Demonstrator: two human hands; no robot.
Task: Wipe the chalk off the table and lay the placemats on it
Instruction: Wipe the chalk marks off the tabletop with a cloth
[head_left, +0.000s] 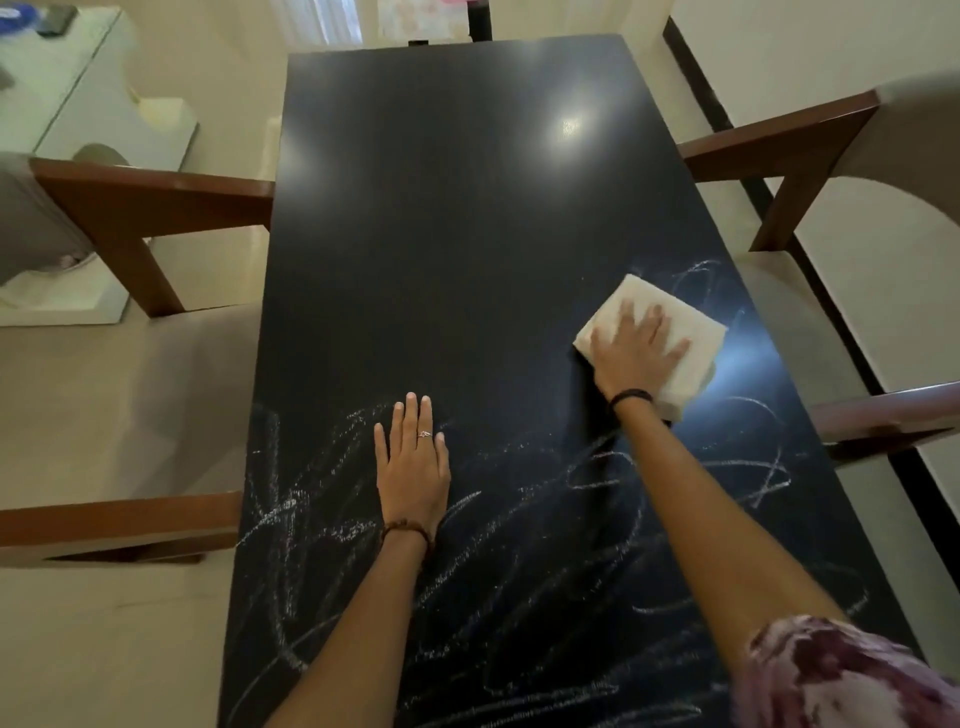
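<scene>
A long black table (441, 208) runs away from me. White chalk scribbles (519, 545) cover its near half and reach up the right side around the cloth. My right hand (636, 351) presses flat, fingers spread, on a folded white cloth (691, 364) near the table's right edge. My left hand (413, 462) rests flat on the tabletop with straight fingers, on the chalk at centre left. The far half of the table looks dark and glossy with light glare. No placemats are in view.
Wooden chairs with pale cushions stand at both long sides: two on the left (145, 208), (119, 519) and two on the right (789, 150), (883, 421). A white cabinet (78, 104) stands at the far left. Pale floor surrounds the table.
</scene>
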